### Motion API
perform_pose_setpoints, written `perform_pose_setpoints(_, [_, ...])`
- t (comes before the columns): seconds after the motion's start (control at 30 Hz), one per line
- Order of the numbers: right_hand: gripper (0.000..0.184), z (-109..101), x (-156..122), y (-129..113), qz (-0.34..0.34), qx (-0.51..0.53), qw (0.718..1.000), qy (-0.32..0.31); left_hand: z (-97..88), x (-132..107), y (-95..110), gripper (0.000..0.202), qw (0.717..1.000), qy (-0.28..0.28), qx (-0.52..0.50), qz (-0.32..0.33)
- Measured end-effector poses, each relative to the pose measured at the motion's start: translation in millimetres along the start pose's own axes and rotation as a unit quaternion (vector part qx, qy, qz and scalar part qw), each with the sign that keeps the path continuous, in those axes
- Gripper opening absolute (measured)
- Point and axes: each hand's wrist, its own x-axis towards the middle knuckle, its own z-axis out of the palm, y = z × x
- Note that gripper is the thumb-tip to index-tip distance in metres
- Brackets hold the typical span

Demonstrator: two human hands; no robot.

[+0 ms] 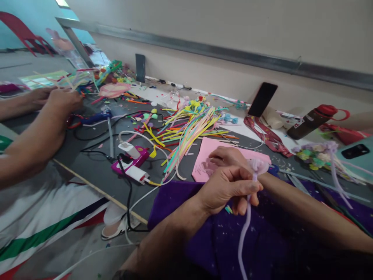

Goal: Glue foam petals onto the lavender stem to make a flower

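Clock directions are read from the person's left hand, at the centre of the dial. The left hand (231,188) pinches a pale lilac, fuzzy stem with a looped flower head (258,166) between thumb and fingers; the head stands at 1 o'clock and the tail hangs toward 6, over a dark purple cloth (175,198). The right hand (231,156), at 12 o'clock, lies over a flat pink sheet (203,149) with its fingers partly curled; whether they hold anything cannot be told. At 11 o'clock, a loose bundle of multicoloured fuzzy stems (189,134) spreads across the dark grey tabletop (96,155). Between 9 and 10 lies a magenta power block (142,156) with white plugs. A black-screened phone (264,99) leans at 1 o'clock; a dark brown bottle with a red lid (311,121) tilts at 2. At 10, well apart, a co-worker's hands (62,100) hold pale strips.
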Motion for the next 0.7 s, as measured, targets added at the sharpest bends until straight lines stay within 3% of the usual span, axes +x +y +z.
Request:
perform_pose_setpoints(0.17, [0.02, 33, 51, -14, -0.059, -0.065, 0.996, -0.034, -3.6, -5, 6, 0.026, 0.999, -0.02, -0.016, 0.031])
perform_pose_setpoints(0.37, [0.022, 56, 74, -16, -0.079, -0.092, 0.992, -0.047, -8.6, -6, 10, 0.027, 0.997, -0.019, -0.026, 0.067])
perform_pose_setpoints(0.53, [0.016, 36, 64, -11, -0.036, -0.072, 0.997, -0.019, -7.7, -3, 5, 0.026, 0.998, 0.004, -0.002, 0.056])
perform_pose_setpoints(0.7, [0.012, -4, 14, 5, 0.029, -0.001, 1.0, 0.004, 1.0, 4, -13, 0.029, 0.999, -0.026, 0.031, 0.005])
